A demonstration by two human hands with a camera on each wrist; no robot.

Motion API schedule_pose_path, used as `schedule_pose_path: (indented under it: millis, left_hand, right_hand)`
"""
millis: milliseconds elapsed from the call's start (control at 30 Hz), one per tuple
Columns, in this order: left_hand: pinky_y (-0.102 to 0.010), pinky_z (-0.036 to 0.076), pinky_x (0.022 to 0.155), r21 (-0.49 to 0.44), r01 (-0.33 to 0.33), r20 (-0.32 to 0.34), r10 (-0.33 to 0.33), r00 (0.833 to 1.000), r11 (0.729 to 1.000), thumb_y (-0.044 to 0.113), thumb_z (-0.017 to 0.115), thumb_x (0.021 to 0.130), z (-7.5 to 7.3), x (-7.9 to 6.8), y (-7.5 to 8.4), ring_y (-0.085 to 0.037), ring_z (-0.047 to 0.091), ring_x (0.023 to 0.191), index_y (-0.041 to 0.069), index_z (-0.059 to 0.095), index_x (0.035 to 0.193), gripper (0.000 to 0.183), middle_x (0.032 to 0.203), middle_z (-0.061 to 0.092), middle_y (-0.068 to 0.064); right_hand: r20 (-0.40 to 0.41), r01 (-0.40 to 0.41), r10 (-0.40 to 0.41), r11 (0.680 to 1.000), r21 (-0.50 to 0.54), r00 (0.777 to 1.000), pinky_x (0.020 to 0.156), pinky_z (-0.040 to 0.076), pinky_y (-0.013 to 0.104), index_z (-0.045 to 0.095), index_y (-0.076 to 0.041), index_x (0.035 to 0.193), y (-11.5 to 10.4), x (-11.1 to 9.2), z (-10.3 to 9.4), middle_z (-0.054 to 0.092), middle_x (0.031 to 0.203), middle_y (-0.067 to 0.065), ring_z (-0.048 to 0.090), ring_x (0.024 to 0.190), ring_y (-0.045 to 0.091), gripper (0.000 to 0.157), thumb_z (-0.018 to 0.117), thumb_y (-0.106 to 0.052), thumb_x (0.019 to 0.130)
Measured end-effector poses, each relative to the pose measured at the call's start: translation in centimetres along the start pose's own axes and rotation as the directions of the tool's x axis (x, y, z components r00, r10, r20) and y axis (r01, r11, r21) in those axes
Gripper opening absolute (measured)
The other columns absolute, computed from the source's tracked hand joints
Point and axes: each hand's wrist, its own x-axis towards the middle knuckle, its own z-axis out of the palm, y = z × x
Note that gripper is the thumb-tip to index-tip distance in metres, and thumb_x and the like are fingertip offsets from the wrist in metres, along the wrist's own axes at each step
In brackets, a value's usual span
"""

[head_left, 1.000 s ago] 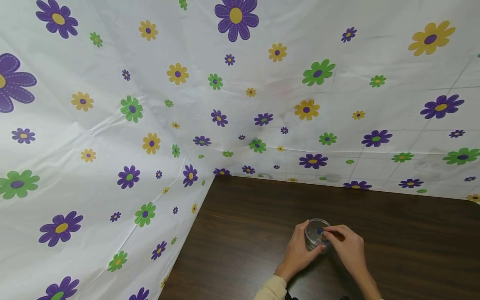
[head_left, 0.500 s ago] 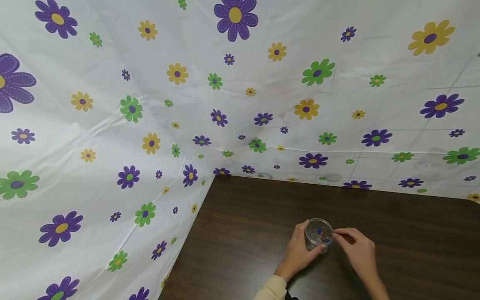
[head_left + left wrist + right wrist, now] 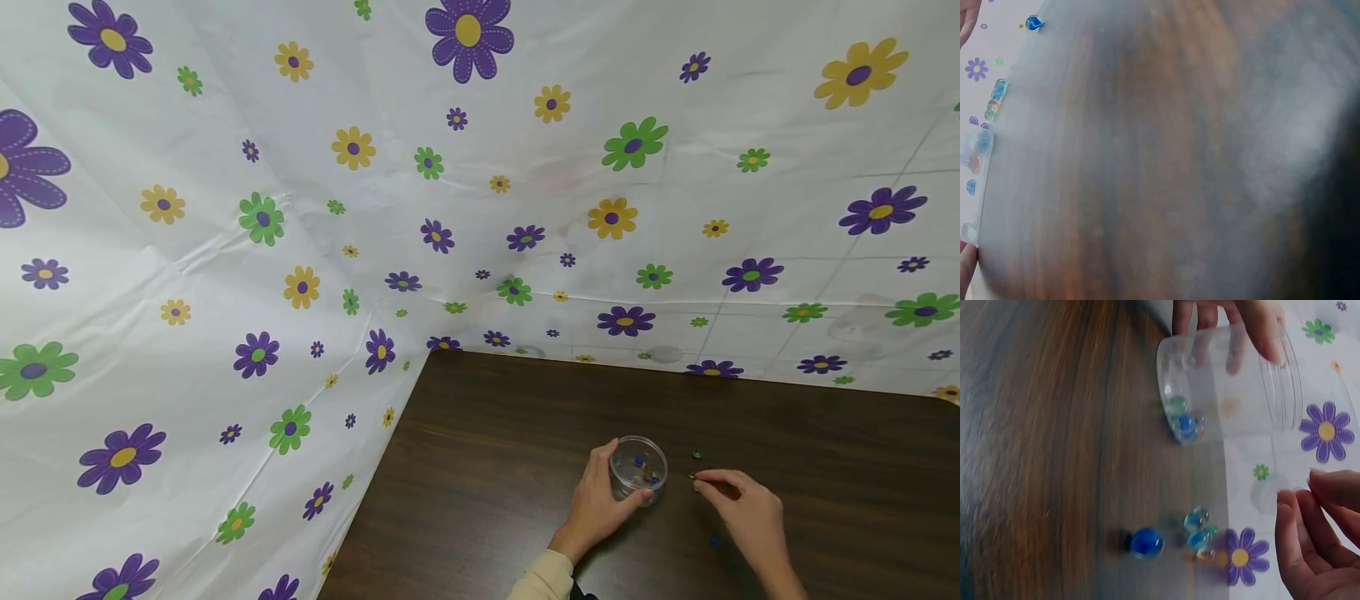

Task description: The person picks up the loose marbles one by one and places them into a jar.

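My left hand (image 3: 596, 508) grips a clear plastic jar (image 3: 624, 483), whose lidless top faces up. Several glass marbles (image 3: 1185, 423), blue, green and brownish, lie at the bottom of the jar. To the right of it, my right hand (image 3: 750, 517) is poised above the table with thumb and fingertips drawn together. Whether a small marble sits between those fingertips cannot be made out. Below them on the table is a loose cluster of small marbles (image 3: 1199, 534). A larger blue marble (image 3: 1147, 542) lies apart, closer to me.
The dark wood-grain table (image 3: 480, 467) meets a white flower-print sheet (image 3: 480, 208) hanging behind and along the left side. A cream sleeve (image 3: 542, 577) covers my left wrist.
My right hand has moved from over the jar's mouth rightward, to above the marbles on the table, which are now uncovered. My left hand and the jar have stayed put.
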Motion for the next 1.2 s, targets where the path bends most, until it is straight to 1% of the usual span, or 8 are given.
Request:
schedule_pose_path:
  millis: [167,300,400,500,600,700,867,1200]
  left_hand:
    - [-0.034,0.053,0.094,0.001,-0.008,-0.002,0.008,1.000,1.000,0.046,0.076,0.093,0.0,0.0,-0.1,-0.017,0.057,0.127,0.016,0.035,0.155,0.080,0.146,0.050,-0.002]
    - [-0.034,0.052,0.095,-0.003,-0.004,0.004,0.004,1.000,1.000,0.046,0.075,0.094,0.0,0.0,-0.1,-0.017,0.057,0.128,0.017,0.034,0.155,0.080,0.146,0.050,-0.002]
    - [-0.035,0.052,0.096,-0.008,0.007,0.010,-0.007,1.000,1.000,0.047,0.075,0.094,-0.1,0.0,0.0,-0.017,0.057,0.128,0.017,0.034,0.155,0.079,0.147,0.049,-0.002]
    - [-0.035,0.052,0.096,-0.012,0.021,0.019,-0.020,1.000,1.000,0.047,0.074,0.094,-0.2,0.0,0.1,-0.017,0.057,0.128,0.017,0.034,0.155,0.079,0.147,0.049,-0.002]
    - [-0.035,0.052,0.096,-0.016,0.031,0.026,-0.030,0.999,0.999,0.048,0.074,0.094,-0.2,0.0,0.1,-0.017,0.057,0.128,0.017,0.034,0.155,0.079,0.147,0.049,-0.002]
    - [-0.035,0.052,0.095,-0.019,0.033,0.025,-0.032,0.999,0.999,0.047,0.074,0.094,-0.2,0.0,0.2,-0.017,0.057,0.127,0.016,0.034,0.155,0.080,0.147,0.049,-0.002]
    - [-0.035,0.053,0.095,-0.017,0.031,0.020,-0.031,0.999,0.999,0.047,0.074,0.094,-0.1,-0.1,0.1,-0.018,0.058,0.127,0.017,0.034,0.155,0.080,0.147,0.049,-0.001]
    - [-0.036,0.053,0.093,-0.023,0.038,0.025,-0.037,0.999,0.999,0.048,0.074,0.094,-0.1,-0.1,0.0,-0.017,0.058,0.126,0.019,0.033,0.156,0.080,0.147,0.049,0.000]
  right_hand:
    - [0.086,-0.050,0.051,0.998,-0.024,0.995,0.061,0.044,0.018,0.080,-0.004,0.094,0.7,-0.3,-0.9,0.076,0.090,0.010,0.055,0.069,-0.007,0.012,0.084,-0.011,0.086]
    - [0.172,-0.088,0.094,0.995,-0.042,0.981,0.063,0.047,0.021,0.079,-0.003,0.096,1.2,-0.5,-1.5,0.076,0.088,0.007,0.060,0.070,-0.002,0.015,0.084,-0.013,0.086]
    - [0.266,-0.119,0.135,0.990,-0.077,0.955,0.070,0.052,0.030,0.078,-0.003,0.101,1.5,-0.3,-1.9,0.077,0.090,0.006,0.067,0.077,0.011,0.018,0.082,-0.017,0.089]
    - [0.359,-0.146,0.178,0.983,-0.114,0.916,0.077,0.054,0.044,0.077,-0.002,0.103,1.8,0.0,-2.2,0.077,0.093,0.009,0.070,0.085,0.025,0.023,0.080,-0.022,0.091]
    - [0.425,-0.157,0.203,0.978,-0.141,0.882,0.077,0.053,0.050,0.077,-0.003,0.102,2.1,0.2,-2.2,0.076,0.096,0.013,0.070,0.087,0.031,0.025,0.080,-0.025,0.091]
    - [0.468,-0.153,0.212,0.975,-0.161,0.858,0.077,0.053,0.051,0.076,-0.002,0.100,2.3,0.3,-2.2,0.075,0.097,0.015,0.069,0.087,0.033,0.026,0.081,-0.026,0.090]
    - [0.510,-0.157,0.221,0.974,-0.165,0.832,0.073,0.053,0.046,0.076,-0.003,0.096,2.6,0.2,-2.2,0.074,0.092,0.008,0.067,0.083,0.026,0.022,0.081,-0.023,0.088]
    - [0.542,-0.181,0.233,0.972,-0.148,0.807,0.069,0.052,0.037,0.075,-0.003,0.091,2.9,-0.1,-1.5,0.070,0.080,-0.004,0.065,0.074,0.016,0.019,0.086,-0.014,0.080]
